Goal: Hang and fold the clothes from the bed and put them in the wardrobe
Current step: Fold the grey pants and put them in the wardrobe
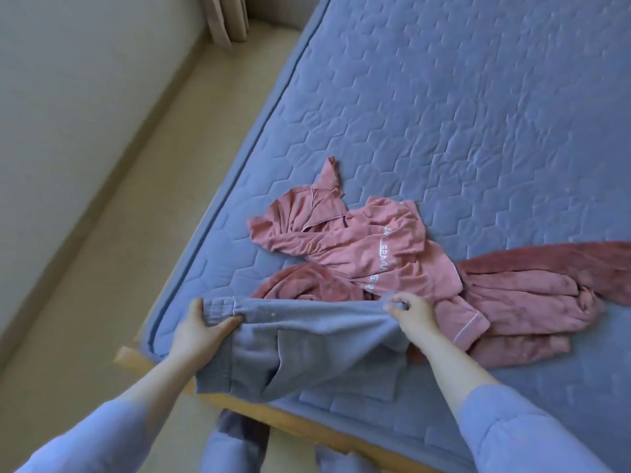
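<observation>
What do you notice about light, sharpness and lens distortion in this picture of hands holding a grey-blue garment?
Head view: soft, even light, no glare; the wide-angle lens bows the edge of the bed; white lettering on the pink pyjama top is too soft to read; the sleeves at the bottom corners are blurred.

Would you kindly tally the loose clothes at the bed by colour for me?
Blue garment: 1, gripped by left hand and right hand
Pink top: 1
Dark rose plush: 1, possibly more pieces; cannot tell
Total: 3
</observation>
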`<state>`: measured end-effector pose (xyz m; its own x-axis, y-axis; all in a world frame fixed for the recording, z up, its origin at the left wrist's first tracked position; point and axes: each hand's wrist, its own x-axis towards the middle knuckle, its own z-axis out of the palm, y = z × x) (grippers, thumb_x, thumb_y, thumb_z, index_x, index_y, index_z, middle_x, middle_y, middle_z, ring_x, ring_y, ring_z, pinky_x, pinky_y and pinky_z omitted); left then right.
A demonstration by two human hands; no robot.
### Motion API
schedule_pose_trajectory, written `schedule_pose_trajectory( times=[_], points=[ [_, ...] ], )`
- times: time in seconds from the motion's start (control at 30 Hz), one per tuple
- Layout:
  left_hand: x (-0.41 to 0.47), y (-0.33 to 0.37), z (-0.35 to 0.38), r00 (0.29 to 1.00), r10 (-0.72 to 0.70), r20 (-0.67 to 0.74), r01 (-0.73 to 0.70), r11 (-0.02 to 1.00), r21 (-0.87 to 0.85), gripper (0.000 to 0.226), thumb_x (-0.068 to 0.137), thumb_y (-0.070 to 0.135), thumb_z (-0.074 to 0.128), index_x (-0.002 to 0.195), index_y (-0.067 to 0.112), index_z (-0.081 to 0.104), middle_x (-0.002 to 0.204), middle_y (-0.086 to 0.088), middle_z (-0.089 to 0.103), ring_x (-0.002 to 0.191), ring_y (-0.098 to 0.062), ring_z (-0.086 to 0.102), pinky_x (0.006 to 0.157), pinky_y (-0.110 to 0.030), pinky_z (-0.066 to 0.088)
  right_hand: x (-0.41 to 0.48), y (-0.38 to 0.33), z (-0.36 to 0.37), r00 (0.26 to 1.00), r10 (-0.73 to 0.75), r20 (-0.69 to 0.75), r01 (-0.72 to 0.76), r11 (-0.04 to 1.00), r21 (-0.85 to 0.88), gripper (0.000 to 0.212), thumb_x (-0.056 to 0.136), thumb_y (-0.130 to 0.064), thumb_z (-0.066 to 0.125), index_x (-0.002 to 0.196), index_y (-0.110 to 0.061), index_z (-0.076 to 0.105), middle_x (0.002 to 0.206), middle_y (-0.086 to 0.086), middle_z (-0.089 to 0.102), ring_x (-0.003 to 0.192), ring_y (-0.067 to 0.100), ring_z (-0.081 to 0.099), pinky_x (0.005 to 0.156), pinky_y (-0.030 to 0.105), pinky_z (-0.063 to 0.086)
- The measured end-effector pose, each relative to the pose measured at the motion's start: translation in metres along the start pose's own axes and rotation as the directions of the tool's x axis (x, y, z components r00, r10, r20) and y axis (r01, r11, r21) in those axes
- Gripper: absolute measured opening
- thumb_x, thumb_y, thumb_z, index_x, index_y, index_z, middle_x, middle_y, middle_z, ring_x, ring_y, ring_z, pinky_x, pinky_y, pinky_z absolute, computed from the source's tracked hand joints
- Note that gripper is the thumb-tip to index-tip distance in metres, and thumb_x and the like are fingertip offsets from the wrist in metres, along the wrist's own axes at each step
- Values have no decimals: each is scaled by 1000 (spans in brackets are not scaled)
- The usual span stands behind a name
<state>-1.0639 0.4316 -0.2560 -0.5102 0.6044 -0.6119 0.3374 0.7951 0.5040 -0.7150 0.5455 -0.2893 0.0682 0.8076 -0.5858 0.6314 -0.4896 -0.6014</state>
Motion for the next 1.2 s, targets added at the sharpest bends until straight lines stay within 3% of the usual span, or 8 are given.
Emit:
schedule_pose_trajectory(
  times=[0.27, 0.4, 0.53, 0.67, 0.8, 0.93, 1.03, 1.2],
  points=[
    [87, -64, -10, 970, -6, -243, -14, 997, -80, 44, 80, 47, 73, 100, 22, 43, 77, 17, 50, 69, -13, 47, 56, -29, 33, 86, -73, 100, 987, -154, -39, 145, 974, -172, 11, 86, -12, 70, 95, -6, 71, 87, 2, 62, 87, 18, 54, 69, 22, 31],
    [135, -71, -1, 973, 14, -232, -34, 996, -82, 43, 81, 48, 71, 100, 21, 43, 84, 9, 55, 76, -19, 50, 59, -32, 36, 122, -89, 118, 981, -169, -99, 147, 969, -197, 12, 87, -11, 69, 97, -4, 71, 100, 13, 69, 97, 25, 60, 76, 23, 36],
    [182, -72, 12, 989, -58, -138, 53, 998, -43, 53, 81, 55, 67, 105, 13, 46, 97, -4, 58, 84, -25, 52, 66, -35, 36, 150, -87, 130, 971, -226, -80, 195, 937, -290, 17, 88, -11, 67, 103, -4, 71, 108, 17, 70, 107, 32, 61, 93, 34, 42],
    [201, -82, 20, 982, -187, 33, 189, 979, -81, 81, 75, 64, 68, 129, 12, 38, 112, -5, 55, 93, -22, 51, 76, -33, 38, 161, -72, 128, 991, -136, 9, 133, 956, -261, 35, 90, -19, 67, 123, -8, 64, 116, 13, 68, 107, 25, 62, 96, 31, 44],
    [195, -99, 14, 962, -160, 222, 201, 964, -176, 103, 48, 63, 86, 129, 22, 38, 120, 5, 57, 107, -16, 56, 91, -31, 44, 153, -62, 115, 992, -88, 87, 106, 968, -228, 45, 86, -21, 72, 129, -14, 58, 114, 8, 69, 104, 24, 64, 100, 39, 47],
    [185, -109, 6, 923, -204, 327, 259, 956, -135, 124, 25, 57, 92, 130, 28, 33, 117, 8, 57, 105, -14, 58, 80, -27, 49, 137, -49, 104, 995, -100, 29, 103, 930, -353, 28, 83, -30, 74, 106, -22, 60, 92, 3, 69, 89, 27, 64, 80, 35, 48],
    [177, -115, 8, 915, -238, 327, 252, 968, 1, 110, 40, 45, 97, 129, 22, 37, 110, 6, 56, 95, -13, 54, 67, -20, 43, 129, -36, 100, 992, -118, 49, 125, 831, -543, 21, 90, -36, 66, 92, -16, 59, 90, 11, 68, 90, 33, 62, 69, 34, 39],
    [170, -120, 17, 942, -225, 249, 232, 973, 1, 77, 55, 38, 93, 112, 16, 47, 103, 3, 61, 82, -7, 54, 59, -21, 40, 131, -33, 94, 972, -237, -8, 144, 615, -775, 35, 98, -42, 48, 97, -9, 61, 96, 25, 68, 93, 44, 63, 73, 43, 46]
  ],
)
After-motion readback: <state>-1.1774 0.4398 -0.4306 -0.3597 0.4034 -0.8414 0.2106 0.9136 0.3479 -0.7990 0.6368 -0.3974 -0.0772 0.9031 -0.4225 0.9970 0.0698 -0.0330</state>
